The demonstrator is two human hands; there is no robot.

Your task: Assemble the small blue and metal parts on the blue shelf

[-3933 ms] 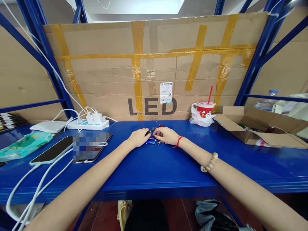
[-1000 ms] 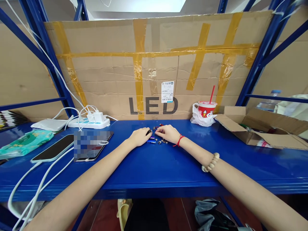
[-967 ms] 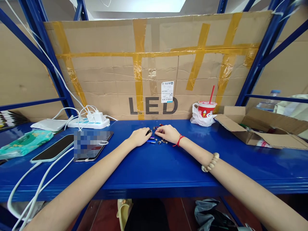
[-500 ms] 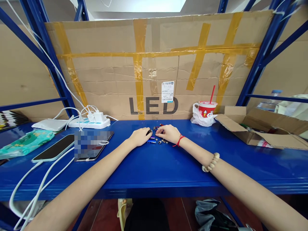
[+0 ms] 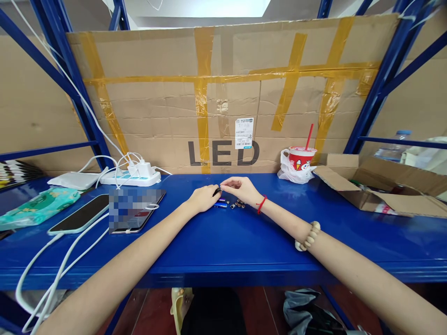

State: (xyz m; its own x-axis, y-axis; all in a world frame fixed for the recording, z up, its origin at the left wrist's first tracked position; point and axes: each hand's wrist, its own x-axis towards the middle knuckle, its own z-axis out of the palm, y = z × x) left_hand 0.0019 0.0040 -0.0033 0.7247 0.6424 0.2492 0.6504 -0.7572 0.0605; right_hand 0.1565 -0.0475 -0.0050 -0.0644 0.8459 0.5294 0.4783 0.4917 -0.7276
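My left hand (image 5: 204, 197) rests on the blue shelf, its fingers closed round a small black object (image 5: 217, 191) that I cannot identify. My right hand (image 5: 240, 188) is pinched, its fingertips touching or nearly touching that black object; whatever it holds is too small to make out. Just below the hands lie blue cylinders (image 5: 220, 204) that look like batteries. Several small round metallic pieces (image 5: 239, 204) are scattered beneath my right hand, and its palm and fingers hide part of that area.
On the left are a phone (image 5: 80, 215), a tablet (image 5: 136, 216), a power strip (image 5: 148, 177), white cables and a green packet (image 5: 42, 207). To the right stand a red cup (image 5: 301, 159) and an open cardboard box (image 5: 370, 200). A cardboard sheet (image 5: 157, 111) forms the back.
My right hand has shifted left and slightly up from above the small pieces, bringing its pinched fingertips to the black object. My left hand has stayed almost still.
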